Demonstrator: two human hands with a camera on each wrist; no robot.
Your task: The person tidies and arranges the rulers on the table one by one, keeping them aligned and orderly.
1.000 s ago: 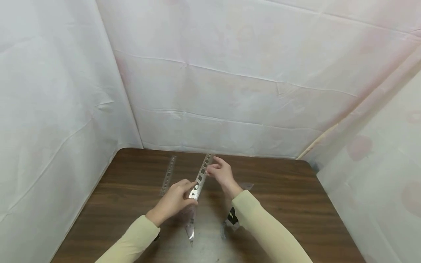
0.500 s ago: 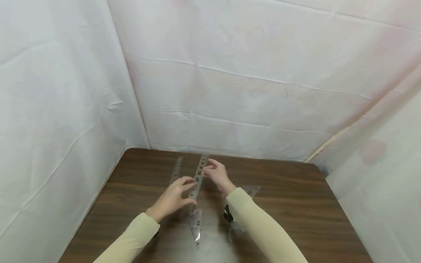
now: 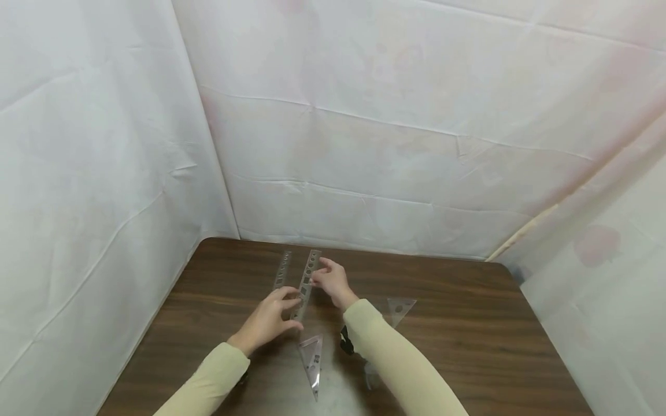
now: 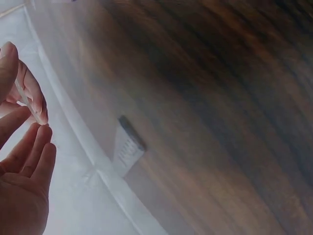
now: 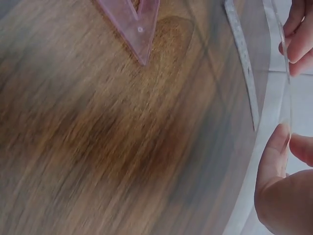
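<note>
Clear stencil ruler (image 3: 304, 284), dark wood-grain table (image 3: 468, 323), cream sleeves (image 3: 395, 358).

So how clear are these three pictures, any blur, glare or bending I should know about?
Head view: sharp and evenly lit, wide-angle bending at the wall edges, a pale glare patch on the table near the triangle. Left wrist view: the wood is smeared by blur, the left hand close and soft. Right wrist view: blurred wood grain, the clear ruler barely readable.
</note>
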